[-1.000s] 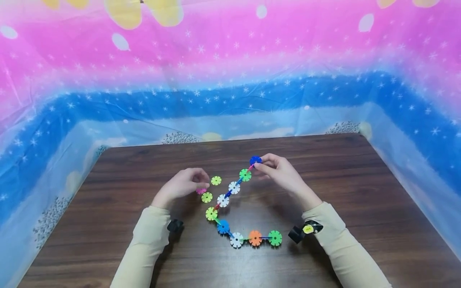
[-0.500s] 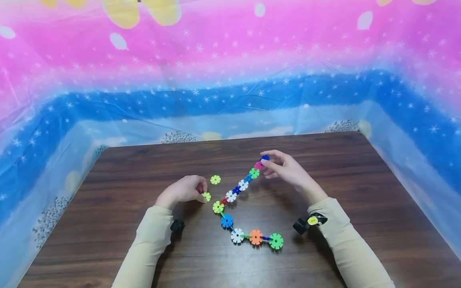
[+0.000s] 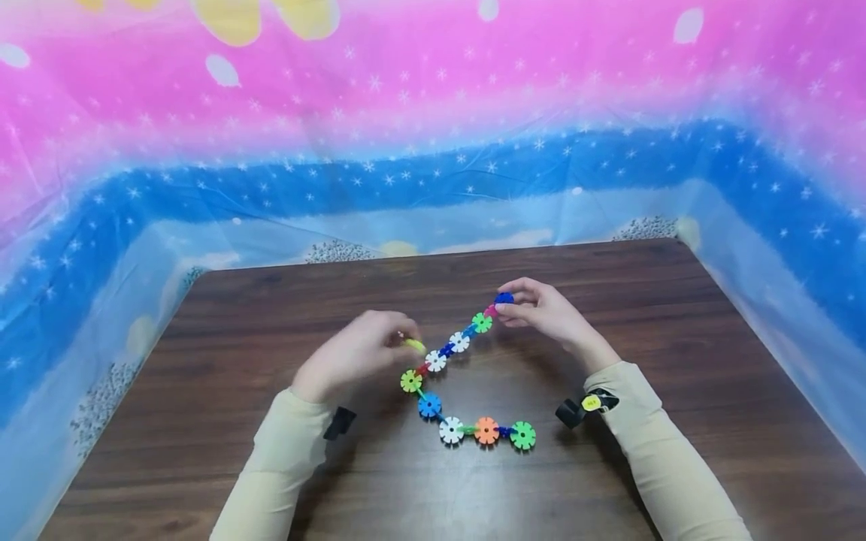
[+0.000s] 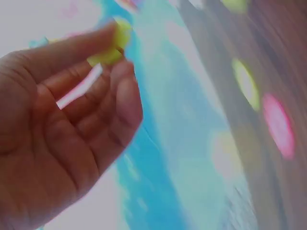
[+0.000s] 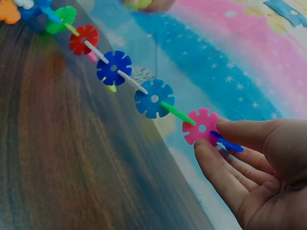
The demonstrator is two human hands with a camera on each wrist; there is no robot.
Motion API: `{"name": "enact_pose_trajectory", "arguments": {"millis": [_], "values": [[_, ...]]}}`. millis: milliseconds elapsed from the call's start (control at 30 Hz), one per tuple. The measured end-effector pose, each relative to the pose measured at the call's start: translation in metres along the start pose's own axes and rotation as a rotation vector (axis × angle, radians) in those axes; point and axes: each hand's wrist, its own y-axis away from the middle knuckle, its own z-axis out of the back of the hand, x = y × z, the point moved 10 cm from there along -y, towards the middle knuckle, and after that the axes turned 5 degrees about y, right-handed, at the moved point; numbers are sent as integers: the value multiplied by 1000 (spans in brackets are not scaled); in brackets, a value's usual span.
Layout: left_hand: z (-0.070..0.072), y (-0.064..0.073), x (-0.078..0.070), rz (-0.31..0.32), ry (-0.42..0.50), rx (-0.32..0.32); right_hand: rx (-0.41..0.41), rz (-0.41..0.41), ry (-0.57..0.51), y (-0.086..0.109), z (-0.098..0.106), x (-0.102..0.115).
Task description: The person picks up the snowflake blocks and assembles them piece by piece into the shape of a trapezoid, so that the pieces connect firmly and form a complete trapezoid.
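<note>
A chain of slotted plastic discs (image 3: 451, 430), linked edge to edge in many colours, curves over the table. Its far end is raised by my right hand (image 3: 551, 315), whose thumb and fingers pinch a pink disc (image 5: 201, 127). Beyond that disc, a dark blue disc (image 3: 504, 298) forms the tip of the chain. Left of the chain, my left hand (image 3: 358, 349) pinches a loose yellow-green disc (image 4: 123, 33) between thumb and fingers, close to a white disc (image 3: 436, 361) of the chain. The left wrist view is blurred.
On the wooden table (image 3: 216, 376), a loose yellow-green disc (image 4: 246, 84) and a loose pink disc (image 4: 279, 125) lie near the left hand, hidden behind it in the head view. A printed pink and blue cloth (image 3: 433, 113) hangs around the table's far and side edges.
My left hand has taken up a yellow-green disc and moved right toward the chain. My right hand has moved slightly up and right, drawing the chain's far part along.
</note>
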Motion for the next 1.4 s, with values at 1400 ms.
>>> {"name": "enact_pose_trajectory", "arguments": {"millis": [1400], "values": [[2,-8,1,-102,624,-38,90,-81,-157,4,10,-7]]}}
